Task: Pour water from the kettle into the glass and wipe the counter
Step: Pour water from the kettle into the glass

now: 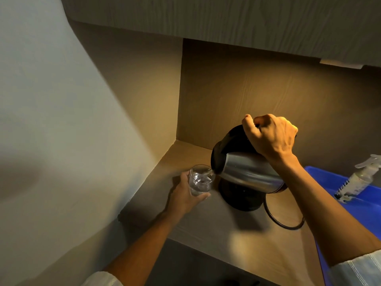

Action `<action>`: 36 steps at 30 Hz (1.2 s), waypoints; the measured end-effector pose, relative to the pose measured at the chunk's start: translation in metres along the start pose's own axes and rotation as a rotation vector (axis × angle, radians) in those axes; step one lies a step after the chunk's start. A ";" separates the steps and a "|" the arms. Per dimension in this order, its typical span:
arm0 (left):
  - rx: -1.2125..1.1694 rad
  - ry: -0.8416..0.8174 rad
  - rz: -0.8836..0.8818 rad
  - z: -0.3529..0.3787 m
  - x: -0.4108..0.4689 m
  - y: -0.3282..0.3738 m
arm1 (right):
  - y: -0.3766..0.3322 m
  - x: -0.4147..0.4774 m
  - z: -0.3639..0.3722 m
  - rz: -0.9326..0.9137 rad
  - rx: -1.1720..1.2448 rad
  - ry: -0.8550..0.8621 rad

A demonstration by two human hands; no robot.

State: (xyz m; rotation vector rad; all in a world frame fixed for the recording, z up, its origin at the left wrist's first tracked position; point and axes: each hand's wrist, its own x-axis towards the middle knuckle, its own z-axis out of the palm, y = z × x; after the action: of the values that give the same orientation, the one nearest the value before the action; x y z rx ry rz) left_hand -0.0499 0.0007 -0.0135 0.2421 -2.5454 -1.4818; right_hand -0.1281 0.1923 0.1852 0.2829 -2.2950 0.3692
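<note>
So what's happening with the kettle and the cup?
A person is pouring water. The right hand grips the handle of the steel kettle and tips it off its black base, spout down. The left hand holds the glass at the spout, and water is already in it. Both are over the wooden counter. A spray bottle lies in a blue tray on the right. No wiping has started yet.

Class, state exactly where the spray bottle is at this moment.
In the head view, the spray bottle lies on its side in the blue tray at the far right, beyond the right hand's forearm.
</note>
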 end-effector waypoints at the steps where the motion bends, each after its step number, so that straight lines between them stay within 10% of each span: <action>1: -0.010 0.001 0.006 0.000 0.000 0.001 | 0.003 -0.001 -0.001 0.006 0.037 0.022; 19: -0.019 0.055 0.047 0.002 -0.004 -0.001 | 0.089 -0.061 0.029 1.094 1.044 0.126; 31: -0.033 0.080 0.060 0.010 -0.006 -0.005 | 0.109 -0.085 0.046 1.149 1.148 0.096; 36: -0.054 0.480 0.311 0.022 -0.046 0.016 | 0.136 -0.107 0.028 1.083 0.817 -0.032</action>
State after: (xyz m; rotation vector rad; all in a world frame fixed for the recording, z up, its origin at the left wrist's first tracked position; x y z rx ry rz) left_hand -0.0116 0.0371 -0.0139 0.1605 -2.0506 -1.2001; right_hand -0.1181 0.3184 0.0643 -0.6125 -2.0106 1.8347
